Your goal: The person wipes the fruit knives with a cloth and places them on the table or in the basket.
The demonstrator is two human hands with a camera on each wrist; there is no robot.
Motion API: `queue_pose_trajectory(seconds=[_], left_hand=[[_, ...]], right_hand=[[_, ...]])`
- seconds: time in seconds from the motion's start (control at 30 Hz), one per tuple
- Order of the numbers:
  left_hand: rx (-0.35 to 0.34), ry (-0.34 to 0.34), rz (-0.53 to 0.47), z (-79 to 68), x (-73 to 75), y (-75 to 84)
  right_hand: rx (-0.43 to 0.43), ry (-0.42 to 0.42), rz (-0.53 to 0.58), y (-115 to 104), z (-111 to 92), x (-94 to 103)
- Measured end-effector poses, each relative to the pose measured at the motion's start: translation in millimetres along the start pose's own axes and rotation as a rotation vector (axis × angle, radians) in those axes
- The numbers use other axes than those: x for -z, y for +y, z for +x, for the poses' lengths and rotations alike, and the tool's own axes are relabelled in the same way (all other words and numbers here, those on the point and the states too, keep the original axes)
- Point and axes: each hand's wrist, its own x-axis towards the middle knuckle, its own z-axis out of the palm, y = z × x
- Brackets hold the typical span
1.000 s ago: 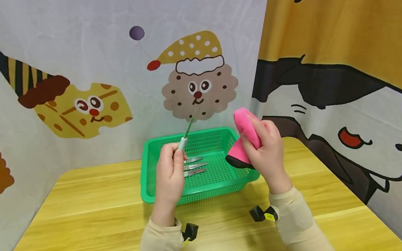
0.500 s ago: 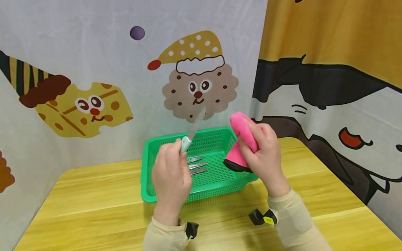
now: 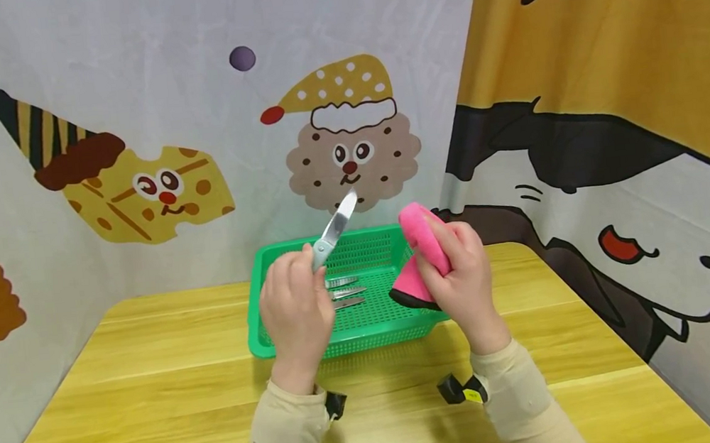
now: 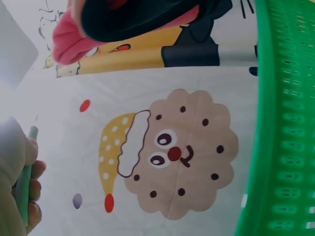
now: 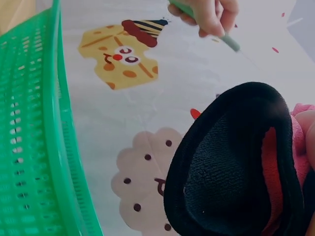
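Observation:
My left hand grips a small knife by its pale green handle. The blade points up and to the right, its flat side showing in the head view. Bunched in my right hand is a pink cloth with a black edge. A gap separates cloth and blade. Both hands are above the green basket, where three metal blades lie; my left hand hides their other ends. In the right wrist view, the black side of the cloth fills much of the foreground.
The basket stands on a wooden table, near its back edge. Behind it hangs a white curtain with cartoon prints, and a yellow printed curtain is on the right.
My left hand has turned over, so the blade shows its broad side instead of its thin edge. My right hand has moved slightly left and down with the cloth, nearer the knife.

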Motion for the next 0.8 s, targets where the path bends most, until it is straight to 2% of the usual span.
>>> queue_pose_trajectory(seconds=[0.1, 0.3, 0.37, 0.53, 0.8], left_hand=[[-0.006, 0.002, 0.003, -2.3, -3.8, -0.8], [-0.029, -0.009, 0.004, -6.2, -10.7, 0.9], [-0.038, -0.019, 0.008, -7.0, -11.7, 1.8], [-0.078, -0.036, 0.011, -8.6, -13.3, 3.4], [-0.111, -0.030, 0.025, -11.2, -15.6, 2.9]], right_hand=[[0.047, -0.009, 0.017, -5, -1, -4.5], [0.246, -0.028, -0.010, -20, -3, -18.2], [0.281, -0.060, -0.017, -25, -4, -22.6], [0.301, -0.136, -0.015, -34, -6, -32.8], [0.286, -0.139, -0.069, -34, -6, -41.0]])
